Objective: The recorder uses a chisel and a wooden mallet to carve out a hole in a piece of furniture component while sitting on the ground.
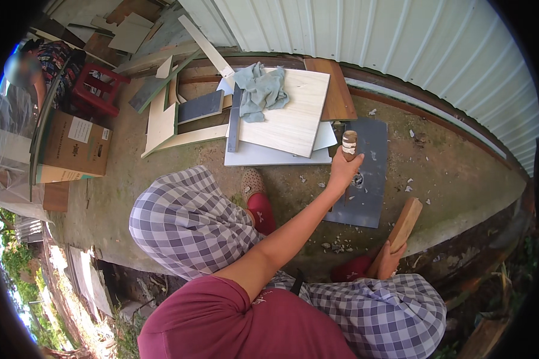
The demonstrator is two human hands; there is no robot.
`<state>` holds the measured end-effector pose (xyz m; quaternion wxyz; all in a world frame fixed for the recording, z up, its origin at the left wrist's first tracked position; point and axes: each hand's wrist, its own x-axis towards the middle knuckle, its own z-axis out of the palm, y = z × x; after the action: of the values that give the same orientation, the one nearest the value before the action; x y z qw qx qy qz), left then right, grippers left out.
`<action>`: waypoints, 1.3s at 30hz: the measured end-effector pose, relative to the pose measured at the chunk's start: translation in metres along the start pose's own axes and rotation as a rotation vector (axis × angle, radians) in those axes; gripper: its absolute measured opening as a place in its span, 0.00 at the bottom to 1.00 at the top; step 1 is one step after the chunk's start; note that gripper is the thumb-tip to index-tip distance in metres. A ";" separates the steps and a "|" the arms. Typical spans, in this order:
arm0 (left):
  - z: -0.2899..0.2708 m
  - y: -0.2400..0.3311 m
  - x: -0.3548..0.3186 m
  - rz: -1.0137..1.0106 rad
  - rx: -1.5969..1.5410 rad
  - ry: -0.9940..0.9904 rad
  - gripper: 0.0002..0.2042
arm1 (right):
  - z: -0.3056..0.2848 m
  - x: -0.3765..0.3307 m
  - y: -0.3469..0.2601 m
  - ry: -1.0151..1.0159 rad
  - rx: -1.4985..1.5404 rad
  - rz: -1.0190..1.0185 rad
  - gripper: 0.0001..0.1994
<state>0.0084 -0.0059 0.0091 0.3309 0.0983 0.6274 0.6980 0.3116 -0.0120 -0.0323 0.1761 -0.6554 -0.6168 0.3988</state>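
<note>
My left hand (343, 170) is closed round a chisel (349, 141), its worn wooden handle wrapped in pale bands. The chisel stands upright, its narrow blade pointing down at a dark grey board (371, 203) flat on the ground. A rough chipped hole (357, 180) shows in the board beside the blade; whether the tip touches the board is hard to see. Lower right, by my right knee, my right hand (391, 261) grips a rectangular wooden block (406, 222), held at a slant away from the board.
Pale chips lie round the board. Ahead are stacked panels (305, 102) with a grey-green cloth (262, 90) on top, and wooden frame pieces (161, 122). A cardboard box (76, 143), a red plastic stool (99, 90) and another person (54, 66) are at left. A corrugated metal wall (401, 42) borders the far side.
</note>
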 end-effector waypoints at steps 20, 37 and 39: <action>-0.001 0.004 0.000 -0.036 -0.008 0.023 0.13 | 0.000 0.006 0.010 -0.002 0.013 0.025 0.36; -0.001 0.008 0.005 -0.026 -0.020 0.040 0.13 | 0.003 0.009 0.023 0.078 -0.034 -0.020 0.36; -0.011 0.012 0.012 0.018 -0.051 0.050 0.12 | 0.002 0.010 0.008 0.032 0.043 -0.016 0.35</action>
<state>-0.0107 -0.0079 0.0149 0.3113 0.0781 0.6165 0.7190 0.3153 -0.0045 -0.0424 0.2032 -0.6527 -0.6105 0.3999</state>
